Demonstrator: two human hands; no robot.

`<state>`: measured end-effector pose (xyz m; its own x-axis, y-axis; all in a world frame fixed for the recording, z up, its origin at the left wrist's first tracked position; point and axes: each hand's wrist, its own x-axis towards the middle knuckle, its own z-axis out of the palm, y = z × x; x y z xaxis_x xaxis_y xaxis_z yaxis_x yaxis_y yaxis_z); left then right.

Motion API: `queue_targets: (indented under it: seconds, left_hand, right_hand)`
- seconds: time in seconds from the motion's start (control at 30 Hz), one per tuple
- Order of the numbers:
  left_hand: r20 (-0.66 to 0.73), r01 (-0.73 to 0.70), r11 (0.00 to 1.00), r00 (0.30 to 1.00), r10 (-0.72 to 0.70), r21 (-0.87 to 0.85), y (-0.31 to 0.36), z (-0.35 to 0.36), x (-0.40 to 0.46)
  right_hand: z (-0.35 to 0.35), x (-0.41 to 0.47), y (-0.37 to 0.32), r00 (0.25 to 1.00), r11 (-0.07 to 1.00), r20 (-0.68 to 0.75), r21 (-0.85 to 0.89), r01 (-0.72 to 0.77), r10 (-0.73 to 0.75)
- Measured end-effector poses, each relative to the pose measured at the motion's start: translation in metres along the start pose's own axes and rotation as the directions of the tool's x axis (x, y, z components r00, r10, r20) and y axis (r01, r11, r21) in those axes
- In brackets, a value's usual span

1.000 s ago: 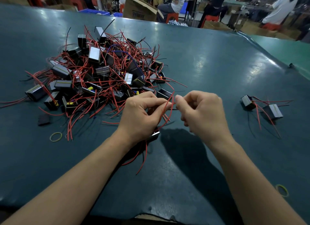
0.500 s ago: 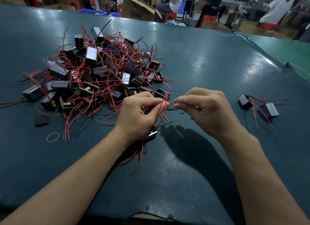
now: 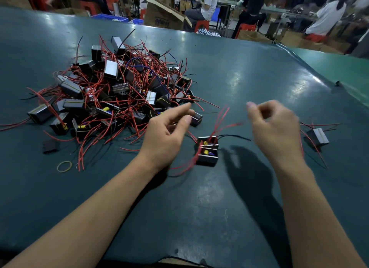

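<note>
Two black boxes (image 3: 207,158) between left hand (image 3: 165,136), right hand (image 3: 275,130); wire pile (image 3: 111,92) behind.

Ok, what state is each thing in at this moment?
Left hand: open, fingers relaxed, holding nothing.
Right hand: fingers curled, blurred; grip unclear.
Pair of wired boxes: on the table between the hands, open side up, untouched.
Pile of wired boxes: tangled heap.
Rubber band: lying flat, loose.
</note>
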<state>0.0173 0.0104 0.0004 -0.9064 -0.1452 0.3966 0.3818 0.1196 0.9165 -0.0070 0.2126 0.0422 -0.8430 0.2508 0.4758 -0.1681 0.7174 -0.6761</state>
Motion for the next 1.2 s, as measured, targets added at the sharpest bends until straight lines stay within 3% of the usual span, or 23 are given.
queue_targets:
  seconds: [0.07, 0.1, 0.13, 0.17, 0.23, 0.27, 0.3, 0.37, 0.47, 0.57, 0.63, 0.73, 0.83, 0.93, 1.1, 1.2]
  left_hand:
    - [-0.151, -0.012, 0.998, 0.988, 0.021, 0.059, -0.002, -0.006, 0.003]
    - [-0.215, -0.034, 0.994, 0.975, 0.056, 0.105, -0.002, -0.008, 0.004]
    - [-0.26, -0.057, 0.987, 0.961, 0.094, 0.148, -0.003, -0.009, 0.005]
    - [-0.285, -0.073, 0.98, 0.951, 0.125, 0.184, -0.003, -0.009, 0.005]
    - [-0.307, -0.1, 0.96, 0.934, 0.18, 0.261, -0.003, -0.01, 0.005]
    - [-0.314, -0.106, 0.948, 0.927, 0.203, 0.302, -0.004, -0.012, 0.005]
    - [-0.321, -0.1, 0.937, 0.923, 0.213, 0.334, -0.005, -0.014, 0.005]
    - [-0.306, -0.071, 0.907, 0.928, 0.212, 0.415, -0.007, -0.019, 0.005]
    - [-0.196, -0.068, 0.772, 0.95, 0.244, 0.632, -0.009, -0.021, 0.004]
    - [-0.173, -0.011, 0.64, 0.959, 0.224, 0.768, -0.01, -0.018, 0.003]
    - [-0.214, 0.051, 0.583, 0.953, 0.214, 0.811, -0.009, -0.017, 0.003]
    - [-0.241, 0.093, 0.534, 0.946, 0.215, 0.84, -0.007, -0.018, 0.004]
    - [-0.211, 0.108, 0.456, 0.96, 0.182, 0.884, -0.008, -0.018, 0.0]
    - [-0.111, 0.084, 0.415, 0.993, 0.042, 0.906, -0.013, -0.016, -0.005]
    - [-0.138, 0.043, 0.485, 0.977, 0.162, 0.873, -0.011, -0.017, -0.006]
    - [-0.114, 0.042, 0.392, 0.98, 0.161, 0.919, -0.013, -0.017, -0.006]
  right_hand:
    - [-0.009, 0.002, 0.0, 0.945, 0.998, -0.321, -0.038, 0.056, -0.065]
    - [-0.008, -0.003, -0.007, 0.901, 0.982, -0.394, -0.014, 0.19, -0.18]
    - [-0.002, -0.014, -0.018, 0.866, 0.928, -0.366, 0.017, 0.372, -0.34]
    - [0.006, -0.027, -0.029, 0.824, 0.833, -0.234, 0.087, 0.547, -0.517]
    - [0.032, -0.054, -0.043, 0.659, 0.693, 0.216, 0.183, 0.698, -0.721]
    - [0.045, -0.063, -0.046, 0.571, 0.673, 0.438, 0.114, 0.731, -0.694]
    - [0.053, -0.067, -0.046, 0.538, 0.644, 0.591, -0.042, 0.764, -0.601]
    - [0.052, -0.054, -0.033, 0.661, 0.601, 0.64, -0.366, 0.711, -0.392]
    - [0.022, -0.02, -0.002, 0.9, 0.637, 0.435, -0.688, 0.347, -0.02]
    - [-0.004, 0.0, 0.019, 0.982, 0.707, 0.153, -0.707, 0.032, 0.108]
    - [0.001, 0.002, 0.018, 0.997, 0.842, 0.072, -0.54, 0.013, 0.031]
    - [0.021, -0.01, 0.001, 0.974, 0.935, 0.186, -0.304, 0.184, -0.132]
    - [0.038, -0.024, -0.007, 0.903, 0.925, 0.343, -0.18, 0.335, -0.26]
    - [0.044, -0.026, -0.006, 0.866, 0.917, 0.374, -0.087, 0.389, -0.332]
    - [0.046, -0.027, -0.004, 0.872, 0.913, 0.305, -0.015, 0.407, -0.384]
    - [0.049, -0.03, -0.006, 0.857, 0.903, 0.293, 0.071, 0.423, -0.424]
